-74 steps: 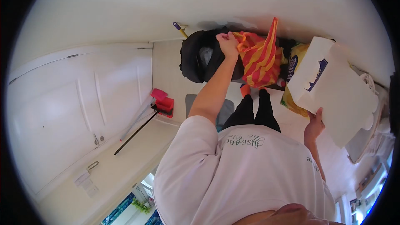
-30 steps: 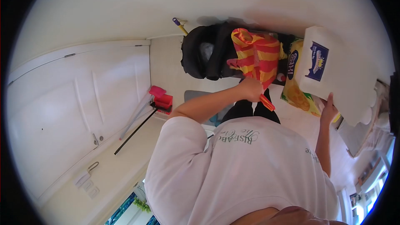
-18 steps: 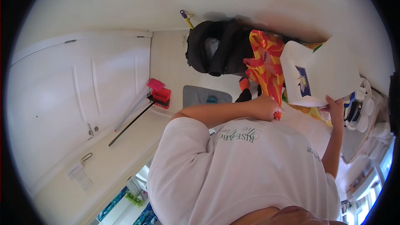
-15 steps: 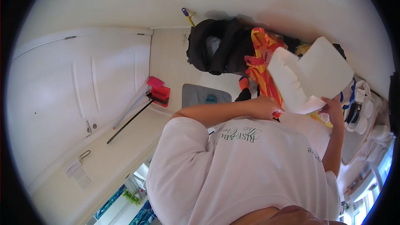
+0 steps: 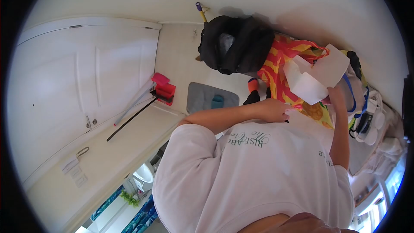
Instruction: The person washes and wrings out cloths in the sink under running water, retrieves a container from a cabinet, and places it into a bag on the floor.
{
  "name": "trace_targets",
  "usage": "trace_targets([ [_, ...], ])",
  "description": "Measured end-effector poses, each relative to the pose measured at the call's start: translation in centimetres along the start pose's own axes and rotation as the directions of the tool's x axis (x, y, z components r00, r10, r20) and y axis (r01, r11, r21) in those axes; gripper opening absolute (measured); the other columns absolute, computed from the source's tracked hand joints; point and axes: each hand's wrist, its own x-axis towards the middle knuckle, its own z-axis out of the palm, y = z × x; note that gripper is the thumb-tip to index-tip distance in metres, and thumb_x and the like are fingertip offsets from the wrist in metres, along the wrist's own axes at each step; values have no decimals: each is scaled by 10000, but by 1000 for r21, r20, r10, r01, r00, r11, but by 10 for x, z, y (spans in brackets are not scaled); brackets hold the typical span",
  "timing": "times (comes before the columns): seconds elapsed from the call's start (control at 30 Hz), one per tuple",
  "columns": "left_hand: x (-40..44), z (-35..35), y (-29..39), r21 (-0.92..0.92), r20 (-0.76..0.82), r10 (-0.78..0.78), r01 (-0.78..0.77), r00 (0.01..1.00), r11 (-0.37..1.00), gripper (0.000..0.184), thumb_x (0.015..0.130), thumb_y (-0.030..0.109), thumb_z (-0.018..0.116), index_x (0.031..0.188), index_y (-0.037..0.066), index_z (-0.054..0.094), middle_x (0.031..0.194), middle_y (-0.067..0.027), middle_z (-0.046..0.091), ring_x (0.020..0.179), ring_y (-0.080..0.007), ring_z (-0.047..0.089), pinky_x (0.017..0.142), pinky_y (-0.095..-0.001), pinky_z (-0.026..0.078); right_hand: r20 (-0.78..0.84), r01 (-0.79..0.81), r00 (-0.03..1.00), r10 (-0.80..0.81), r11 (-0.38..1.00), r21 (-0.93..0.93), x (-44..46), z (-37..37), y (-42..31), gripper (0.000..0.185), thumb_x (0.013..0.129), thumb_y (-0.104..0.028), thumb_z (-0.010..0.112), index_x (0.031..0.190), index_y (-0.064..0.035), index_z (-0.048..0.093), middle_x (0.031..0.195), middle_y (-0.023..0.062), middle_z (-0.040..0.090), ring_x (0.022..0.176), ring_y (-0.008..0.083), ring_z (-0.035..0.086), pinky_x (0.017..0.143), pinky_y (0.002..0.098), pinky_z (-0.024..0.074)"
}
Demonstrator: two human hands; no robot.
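My left hand is closed in front of my shirt, gripping the near edge of a red and yellow striped plastic bag. My right hand pinches the near edge of a white cardboard box, its flap raised. The box is tilted over the striped bag and overlaps its opening; how far it reaches inside is hidden. Under the box a yellow printed pack shows in part. A black bag stands to the left of the striped bag.
A grey mat lies on the floor. A red dustpan and a black-handled broom lean by the white door. Right of my right hand are a pale bag with blue straps and white items.
My left hand has moved from the bag's far side to its near edge, pulling it toward me. My right hand has brought the white box left over the bag and tilted it.
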Motion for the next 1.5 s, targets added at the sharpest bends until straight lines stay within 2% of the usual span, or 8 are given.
trace_targets([
  [0.27, -15, -20, 13, 38, -79, -77, 80, 994, 996, 653, 778, 222, 596, 1359, 98, 326, 961, -182, 604, 873, -345, 590, 764, -402, 456, 174, 36, 982, -76, 974, 223, -31, -103, 28, 336, 793, -154, 477, 1067, 39, 506, 736, 126, 611, 492, 196, 606, 364, 285, 495],
  [0.47, -22, -53, -25, 259, -343, -93, 189, 935, 947, 537, 789, 333, 604, 1239, 73, 470, 918, -177, 615, 859, -348, 586, 761, -435, 443, -123, 159, 985, -118, 897, 413, -97, -196, 86, 280, 821, -162, 483, 1040, 9, 505, 731, 101, 610, 481, 175, 598, 328, 274, 480],
  [0.57, -13, -77, 8, 318, -51, -274, 275, 960, 907, 409, 811, 384, 576, 1038, 44, 585, 850, -154, 620, 822, -337, 584, 721, -446, 435, -172, 173, 980, -104, 870, 462, -112, -198, 96, 262, 828, -146, 467, 1022, 26, 505, 714, 97, 605, 466, 175, 592, 316, 271, 477],
  [0.77, 10, -44, 33, 332, -5, 13, -11, 1000, 943, 350, 842, 371, 546, 909, 33, 604, 792, -140, 598, 774, -325, 577, 704, -423, 432, -43, 120, 992, -115, 827, 549, -105, -168, 95, 264, 800, -93, 499, 1038, 21, 501, 698, 92, 595, 455, 187, 584, 304, 287, 470],
  [1.0, 26, -2, 23, 126, 16, 199, -200, 980, 972, 416, 851, 364, 542, 1152, 76, 556, 855, -136, 588, 838, -296, 562, 725, -402, 446, 108, 34, 987, -120, 806, 591, -76, -107, 42, 345, 778, -61, 499, 1106, 44, 479, 764, 122, 616, 505, 211, 609, 354, 307, 497],
  [1.07, 25, -4, 29, 149, 36, 170, -173, 985, 974, 421, 850, 363, 544, 1179, 100, 549, 857, -133, 587, 832, -288, 560, 722, -396, 448, 316, -41, 944, -98, 914, 404, -44, -85, 27, 313, 784, -77, 497, 1072, 47, 508, 745, 126, 618, 521, 211, 617, 388, 312, 510],
  [1.27, 23, -3, 31, 194, 54, 90, -99, 994, 976, 414, 841, 347, 557, 1198, 138, 544, 834, -114, 581, 821, -276, 556, 698, -393, 450, 203, 28, 979, -27, 1000, -4, 28, 0, -21, 269, 773, -109, 478, 915, 96, 578, 736, 186, 629, 550, 242, 647, 442, 319, 527],
  [1.5, 38, 2, 24, 144, -93, 121, -107, 988, 984, 401, 827, 315, 576, 1188, 141, 555, 821, -114, 573, 811, -287, 562, 676, -398, 448, -88, 369, 883, -460, 798, -476, 72, 117, -13, 261, 782, -139, 490, 977, 31, 528, 826, 313, 590, 755, 423, 609, 694, 471, 490],
])
